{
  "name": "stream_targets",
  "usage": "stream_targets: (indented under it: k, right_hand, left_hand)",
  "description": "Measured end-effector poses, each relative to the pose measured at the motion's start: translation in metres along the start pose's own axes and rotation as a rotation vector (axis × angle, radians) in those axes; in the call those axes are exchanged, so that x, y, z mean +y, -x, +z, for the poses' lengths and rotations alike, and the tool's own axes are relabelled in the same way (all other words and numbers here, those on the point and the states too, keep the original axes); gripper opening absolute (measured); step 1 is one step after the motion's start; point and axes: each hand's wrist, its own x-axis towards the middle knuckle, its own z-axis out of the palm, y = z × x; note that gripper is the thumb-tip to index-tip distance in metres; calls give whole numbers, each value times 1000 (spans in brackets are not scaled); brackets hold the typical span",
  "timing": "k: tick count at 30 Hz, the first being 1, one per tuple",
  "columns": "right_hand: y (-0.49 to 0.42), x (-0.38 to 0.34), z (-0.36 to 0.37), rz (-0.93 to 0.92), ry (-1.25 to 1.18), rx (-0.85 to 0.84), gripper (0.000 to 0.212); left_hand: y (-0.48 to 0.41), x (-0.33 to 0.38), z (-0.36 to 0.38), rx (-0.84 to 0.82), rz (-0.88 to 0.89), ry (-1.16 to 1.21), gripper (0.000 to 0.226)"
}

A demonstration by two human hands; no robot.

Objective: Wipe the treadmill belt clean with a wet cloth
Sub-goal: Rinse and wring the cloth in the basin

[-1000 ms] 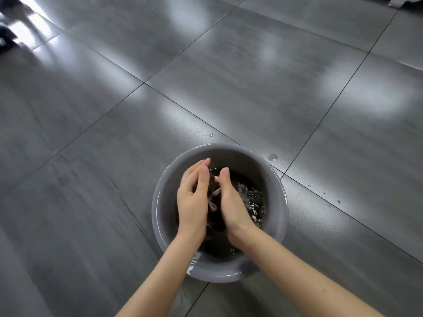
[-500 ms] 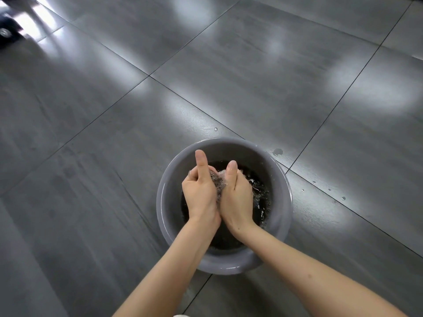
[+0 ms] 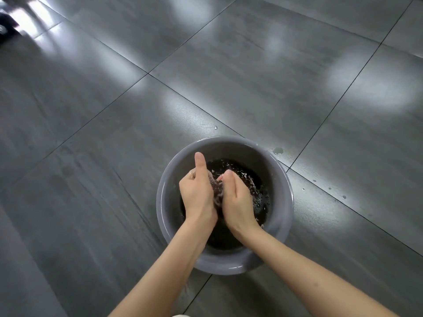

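A grey plastic basin (image 3: 231,145) stands on the tiled floor, holding dark water that splashes around my hands. My left hand (image 3: 198,193) and my right hand (image 3: 237,197) are both inside the basin, pressed close together. Between them they squeeze a wet cloth (image 3: 215,187), of which only a small blurred strip shows. My left thumb sticks straight up. The treadmill is not in view.
Glossy grey floor tiles (image 3: 229,76) with dark joints surround the basin. Water drops (image 3: 278,151) lie on the tiles to the basin's right and behind it. A dark object (image 3: 4,28) sits at the far left edge.
My hands have gone from open fingers around the cloth to closed fists squeezing it, with the left thumb raised. The water splashes more to the right.
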Motion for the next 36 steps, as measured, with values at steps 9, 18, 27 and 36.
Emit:
stream_targets:
  k: [9, 18, 27, 36]
  right_hand:
    - [-2, 3, -9, 582, -582, -314, 51]
    - [-2, 7, 4, 378, -429, 116, 61]
    - [-9, -1, 3, 130, -211, 236, 63]
    - [-3, 9, 5, 129, -121, 190, 56]
  left_hand:
    - [-6, -26, -29, -257, 396, -216, 20]
    - [30, -17, -5, -296, 284, 10, 34]
    - [14, -5, 12, -46, 53, 62, 55]
    - [6, -18, 7, -34, -16, 29, 53]
